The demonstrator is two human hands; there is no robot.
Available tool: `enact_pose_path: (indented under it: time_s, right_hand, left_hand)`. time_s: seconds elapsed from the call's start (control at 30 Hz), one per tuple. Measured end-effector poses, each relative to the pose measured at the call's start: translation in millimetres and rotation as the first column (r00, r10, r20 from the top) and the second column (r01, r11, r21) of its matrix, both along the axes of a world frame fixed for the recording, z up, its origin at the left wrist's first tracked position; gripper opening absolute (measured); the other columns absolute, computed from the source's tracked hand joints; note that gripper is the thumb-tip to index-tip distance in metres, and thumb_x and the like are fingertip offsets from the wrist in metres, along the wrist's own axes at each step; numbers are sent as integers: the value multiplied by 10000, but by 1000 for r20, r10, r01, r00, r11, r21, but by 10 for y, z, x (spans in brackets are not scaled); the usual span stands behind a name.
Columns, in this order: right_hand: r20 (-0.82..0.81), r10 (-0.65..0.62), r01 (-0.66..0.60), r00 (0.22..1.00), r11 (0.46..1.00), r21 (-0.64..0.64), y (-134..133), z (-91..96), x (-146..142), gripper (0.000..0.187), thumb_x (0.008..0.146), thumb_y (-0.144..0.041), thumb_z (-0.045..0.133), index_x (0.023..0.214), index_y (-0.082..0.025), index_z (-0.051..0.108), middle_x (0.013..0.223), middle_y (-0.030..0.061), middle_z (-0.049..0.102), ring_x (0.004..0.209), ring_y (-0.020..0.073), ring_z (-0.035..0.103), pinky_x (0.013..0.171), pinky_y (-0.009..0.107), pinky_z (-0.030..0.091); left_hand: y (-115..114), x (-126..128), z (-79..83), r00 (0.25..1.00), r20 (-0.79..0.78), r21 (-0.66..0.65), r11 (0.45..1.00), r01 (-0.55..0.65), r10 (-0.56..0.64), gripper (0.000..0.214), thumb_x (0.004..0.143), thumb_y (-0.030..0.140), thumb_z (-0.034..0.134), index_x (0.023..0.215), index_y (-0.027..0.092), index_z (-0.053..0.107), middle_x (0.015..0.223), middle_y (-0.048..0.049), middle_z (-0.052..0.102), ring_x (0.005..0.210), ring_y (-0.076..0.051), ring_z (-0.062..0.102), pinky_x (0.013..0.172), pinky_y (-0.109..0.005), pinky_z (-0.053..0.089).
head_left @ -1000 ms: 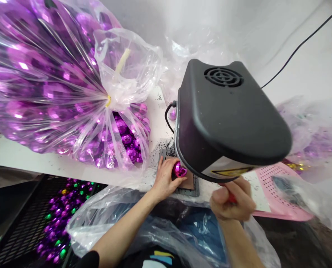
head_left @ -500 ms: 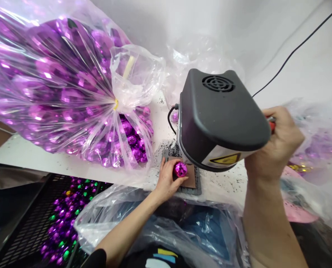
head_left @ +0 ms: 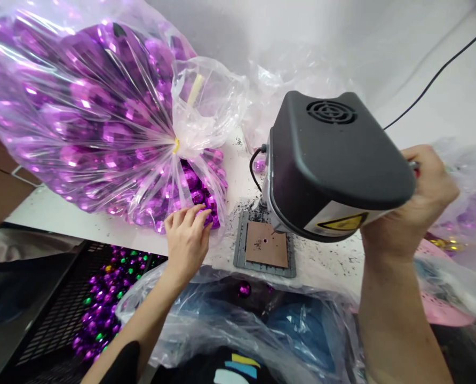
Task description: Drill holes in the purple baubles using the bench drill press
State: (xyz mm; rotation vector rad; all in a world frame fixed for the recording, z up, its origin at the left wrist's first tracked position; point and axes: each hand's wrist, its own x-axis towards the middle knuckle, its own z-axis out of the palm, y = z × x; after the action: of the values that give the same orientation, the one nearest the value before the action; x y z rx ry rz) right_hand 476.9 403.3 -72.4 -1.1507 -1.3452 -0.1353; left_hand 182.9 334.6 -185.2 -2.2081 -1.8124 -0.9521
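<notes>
My left hand [head_left: 188, 234] is at the mouth of a clear plastic bag [head_left: 113, 133] full of shiny purple faceted balls. Its fingers curl over a purple ball [head_left: 206, 217] there, partly hiding it. My right hand [head_left: 426, 197] is closed round the lever [head_left: 415, 168] of a black machine that looks like a small bench drill press [head_left: 338, 160]; only a bit of red and metal shows. Below the machine's head, a brown square board [head_left: 267, 250] with a small dark hole lies on a grey base plate [head_left: 242, 256]. Another purple ball [head_left: 244, 288] is just below the table edge, over my lap.
Dark shavings [head_left: 322, 261] litter the white table. At lower left, a black crate [head_left: 54, 298] holds purple and green balls. Clear plastic sheeting [head_left: 230, 330] covers my lap. A pink basket [head_left: 442, 309] stands at right, and a black cord [head_left: 434, 85] crosses the wall.
My left hand has left the base plate and moved left to the bag's mouth. The ball it held is off the board; one now shows below the table edge. My right hand stays on the lever.
</notes>
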Motion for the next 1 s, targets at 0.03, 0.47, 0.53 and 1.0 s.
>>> enact_pose_path:
  time_s: [0.03,0.47,0.53,1.0]
  right_hand:
    - [3,6,-6,1000,1000,-5,-4,6,5,241,800,-321,577,647,-170,470,574,-58,341,556,22,300,526,202,224]
    - [15,-14,15,1000,998,-67,-17,15,16,273,798,-386,568,647,-174,485,583,-51,354,574,33,294,552,214,250]
    - [10,-11,12,1000,998,-66,-18,11,17,270,800,-389,570,653,-174,500,582,-52,345,576,36,292,559,215,259]
    - [0,75,-75,997,994,-77,-56,-4,21,232,864,-317,576,698,-173,501,555,-83,411,536,18,349,548,197,251]
  left_hand:
    - [111,-33,-23,992,-119,-44,997,-56,51,359,884,134,595,1233,195,656,1268,-159,698,1143,-381,595,992,-577,407]
    - [98,-6,196,846,533,-31,998,58,-33,423,926,465,673,1282,240,623,1255,-85,685,1126,-268,621,978,-431,468]
    - [5,69,240,544,839,-124,968,218,-15,417,959,497,610,1298,254,624,1241,-84,683,1026,-228,661,818,-348,528]
    - [-96,613,-488,229,938,-346,741,575,260,542,800,451,807,1248,190,650,1136,-71,716,997,-198,661,814,-283,529]
